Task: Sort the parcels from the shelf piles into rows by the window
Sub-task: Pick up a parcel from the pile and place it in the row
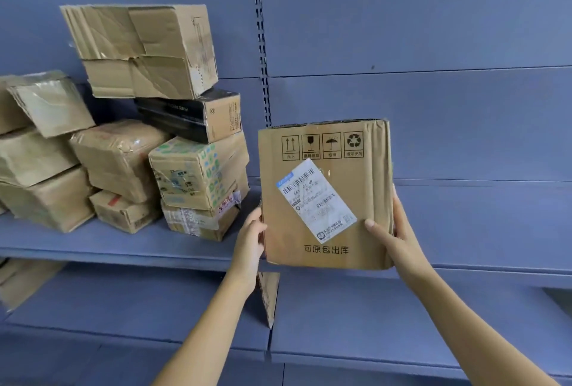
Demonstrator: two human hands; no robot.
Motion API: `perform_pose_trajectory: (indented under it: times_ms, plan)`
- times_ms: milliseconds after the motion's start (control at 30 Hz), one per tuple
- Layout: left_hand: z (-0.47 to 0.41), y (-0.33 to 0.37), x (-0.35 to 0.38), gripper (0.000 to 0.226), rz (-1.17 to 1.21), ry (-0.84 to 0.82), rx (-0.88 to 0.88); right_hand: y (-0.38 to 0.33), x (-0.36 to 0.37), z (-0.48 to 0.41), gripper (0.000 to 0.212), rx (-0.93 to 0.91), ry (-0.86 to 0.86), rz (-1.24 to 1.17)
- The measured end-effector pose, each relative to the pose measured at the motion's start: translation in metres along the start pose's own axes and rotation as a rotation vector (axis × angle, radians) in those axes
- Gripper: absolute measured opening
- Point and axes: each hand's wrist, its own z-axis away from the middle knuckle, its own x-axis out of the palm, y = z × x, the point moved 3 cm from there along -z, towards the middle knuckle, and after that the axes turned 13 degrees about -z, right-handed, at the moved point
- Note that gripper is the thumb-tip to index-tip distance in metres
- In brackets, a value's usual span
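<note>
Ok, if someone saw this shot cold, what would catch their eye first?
The flat brown parcel held up at centre, the left hand and right hand gripping its side edges, a white shipping label stuck askew on its face. Then the leaning pile of battered boxes on the blue shelf to the left, topped by a crumpled carton.

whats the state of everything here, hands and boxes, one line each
held parcel, upright, held clear of the shelf, label facing the person
bottom flap, hanging loose under it
left hand, gripping the parcel's left edge
right hand, gripping its right edge, thumb on the front
top box, crumpled, closed, tilted on the pile
black box, closed, under the top box
shelf, carrying the pile
</note>
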Motion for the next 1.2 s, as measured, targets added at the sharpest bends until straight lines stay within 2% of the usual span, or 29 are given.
perform_pose_trajectory:
  times_ms: [200, 333, 533, 667, 800, 933, 1033, 1200]
  plan:
    - [-0.002, -0.017, 0.002, 0.053, 0.017, 0.114, 0.032, 0.027, 0.013, -0.014, 0.076, 0.036, 0.171, 0.135]
    - [0.0, -0.024, 0.006, 0.063, 0.005, 0.094, 0.046, 0.037, 0.015, -0.005, 0.075, -0.004, 0.191, 0.135]
    - [-0.002, -0.024, 0.006, 0.058, -0.014, 0.088, 0.107, 0.049, 0.016, 0.01, 0.075, -0.049, 0.24, 0.092]
    - [-0.004, -0.027, 0.007, 0.063, -0.041, 0.102, 0.037, 0.053, 0.018, 0.01, 0.077, -0.041, 0.264, 0.186]
    - [0.008, -0.032, 0.012, 0.075, -0.195, 0.199, 0.029, 0.056, 0.021, 0.014, 0.077, -0.067, 0.374, 0.28]
    - [0.016, -0.026, 0.02, 0.071, -0.256, 0.322, 0.105, 0.064, 0.031, 0.023, 0.071, -0.107, 0.503, 0.312]
    - [0.017, -0.024, 0.024, 0.083, -0.344, 0.307, 0.188, 0.066, 0.035, 0.021, 0.072, -0.106, 0.537, 0.374]
    - [0.009, -0.028, 0.025, 0.086, -0.526, 0.247, 0.247, 0.065, 0.037, 0.009, 0.084, -0.043, 0.515, 0.561]
